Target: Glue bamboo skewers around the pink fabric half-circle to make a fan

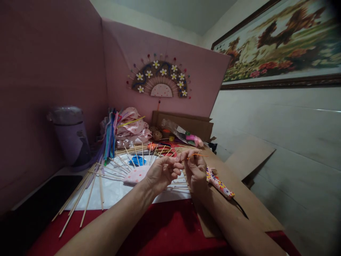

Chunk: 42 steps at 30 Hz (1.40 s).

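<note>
My right hand (196,170) pinches a thin orange pipe cleaner (197,155), whose free end sticks out to the right. Close against it, my left hand (165,170) is closed, thumb and fingertips pressed together; what they hold, if anything, is too small to make out. Both hands are raised above a fan-shaped frame of wooden sticks spreading from a half-round pink dotted base (135,175). This frame lies on a white sheet (80,202), partly hidden by my hands. A blue packet (137,160) rests among the sticks.
Loose sticks (77,202) lie at the left, near a purple flask (70,137). Behind are pipe cleaners (109,133), pink dotted cloth (132,126) and twine (155,133). A patterned glue gun (220,185) lies on cardboard (247,202). A flowered fan (161,80) hangs behind.
</note>
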Tool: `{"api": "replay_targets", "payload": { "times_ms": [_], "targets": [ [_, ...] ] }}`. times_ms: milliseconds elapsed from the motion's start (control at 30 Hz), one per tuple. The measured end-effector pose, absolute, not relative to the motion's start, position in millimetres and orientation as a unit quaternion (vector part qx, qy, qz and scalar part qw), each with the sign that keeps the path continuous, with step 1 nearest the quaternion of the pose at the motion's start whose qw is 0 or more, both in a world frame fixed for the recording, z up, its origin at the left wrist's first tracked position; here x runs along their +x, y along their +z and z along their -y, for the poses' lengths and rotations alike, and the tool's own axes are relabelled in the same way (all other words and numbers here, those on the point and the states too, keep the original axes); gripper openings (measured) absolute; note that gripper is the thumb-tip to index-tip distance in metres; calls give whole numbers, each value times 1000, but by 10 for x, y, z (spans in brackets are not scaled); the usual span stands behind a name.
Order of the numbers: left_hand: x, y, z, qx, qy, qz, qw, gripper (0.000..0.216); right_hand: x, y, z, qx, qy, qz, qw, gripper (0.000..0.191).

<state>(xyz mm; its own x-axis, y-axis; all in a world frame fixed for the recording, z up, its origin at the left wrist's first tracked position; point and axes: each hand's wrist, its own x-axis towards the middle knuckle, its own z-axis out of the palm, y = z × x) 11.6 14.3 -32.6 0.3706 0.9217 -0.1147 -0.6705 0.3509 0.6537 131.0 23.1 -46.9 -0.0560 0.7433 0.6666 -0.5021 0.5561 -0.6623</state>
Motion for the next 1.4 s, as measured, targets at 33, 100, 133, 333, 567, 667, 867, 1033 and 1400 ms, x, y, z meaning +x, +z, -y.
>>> {"api": "replay_targets", "payload": {
  "times_ms": [33, 100, 133, 333, 567, 667, 867, 1033, 1400],
  "targets": [
    [120, -328, -140, 259, 505, -239, 788, 11, 1312, -473, -229, -110, 454, 566, 679, 9],
    [121, -325, -135, 262, 498, -243, 790, 11, 1313, -481, -213, -117, 430, 577, 685, 10],
    [117, -319, -133, 265, 496, -245, 790, 10, 1314, -486, -201, -119, 416, 584, 687, 10],
    [73, -252, -118, 263, 498, -256, 786, 11, 1347, -522, -147, -97, 330, 650, 678, 8],
    [92, -231, -106, 276, 509, -268, 770, 14, 1415, -564, -159, -78, 267, 717, 639, 6],
    [101, -246, -105, 280, 514, -265, 767, 15, 1414, -561, -157, -81, 261, 714, 644, 5],
    [105, -301, -134, 341, 523, -233, 746, 9, 1367, -534, -166, -90, 294, 662, 683, 6],
    [91, -333, -172, 382, 544, -299, 685, 9, 1321, -536, -205, -90, 326, 635, 694, 4],
    [156, -373, -191, 529, 588, -342, 507, 45, 1323, -558, -228, -111, 343, 630, 688, 4]
  ]
}}
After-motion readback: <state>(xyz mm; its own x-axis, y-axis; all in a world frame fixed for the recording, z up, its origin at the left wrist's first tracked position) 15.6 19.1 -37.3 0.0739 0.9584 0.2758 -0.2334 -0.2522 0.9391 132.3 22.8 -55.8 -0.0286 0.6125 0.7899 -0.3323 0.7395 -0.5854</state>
